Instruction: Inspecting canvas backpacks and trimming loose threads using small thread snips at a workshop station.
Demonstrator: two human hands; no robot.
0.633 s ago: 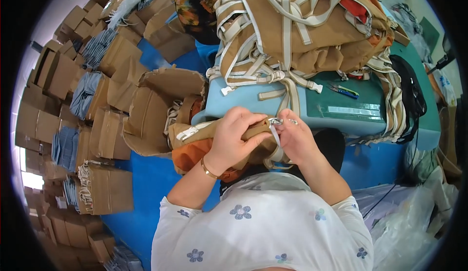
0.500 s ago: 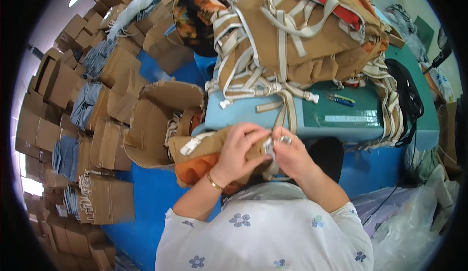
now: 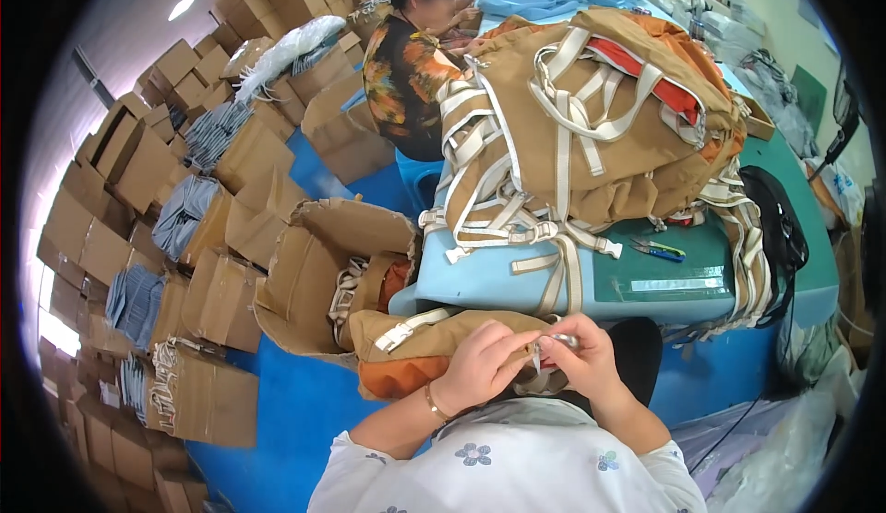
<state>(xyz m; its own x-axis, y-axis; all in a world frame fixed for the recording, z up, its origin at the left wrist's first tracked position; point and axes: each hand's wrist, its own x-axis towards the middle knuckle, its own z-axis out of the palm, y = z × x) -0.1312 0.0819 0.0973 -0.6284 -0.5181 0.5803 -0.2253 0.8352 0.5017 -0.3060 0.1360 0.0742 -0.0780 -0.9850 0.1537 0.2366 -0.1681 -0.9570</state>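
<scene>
In front of my body, my left hand (image 3: 482,365) and my right hand (image 3: 583,361) come together, fingertips closed in a pinch. Between them shows a small pale strip (image 3: 536,356), like a strap end. A silvery bit lies at my right fingers, too small to name. Beneath my left hand rests a tan backpack (image 3: 471,323) with an orange panel (image 3: 403,376). A white side-release buckle (image 3: 395,337) sits on its pale strap. Fingers hide most of what I grip.
Backpacks in tan and orange (image 3: 554,144) pile on the table (image 3: 604,305), straps hanging over its edge. Thread snips (image 3: 658,252) lie nearby. An opened carton (image 3: 300,278) stands left, with more cartons beyond. A co-worker (image 3: 411,79) sits across; plastic bags (image 3: 784,448) lie right.
The view has tilted up, so the table and cartons sit lower and the co-worker shows more fully. My hands stay together at the small pale strip.
</scene>
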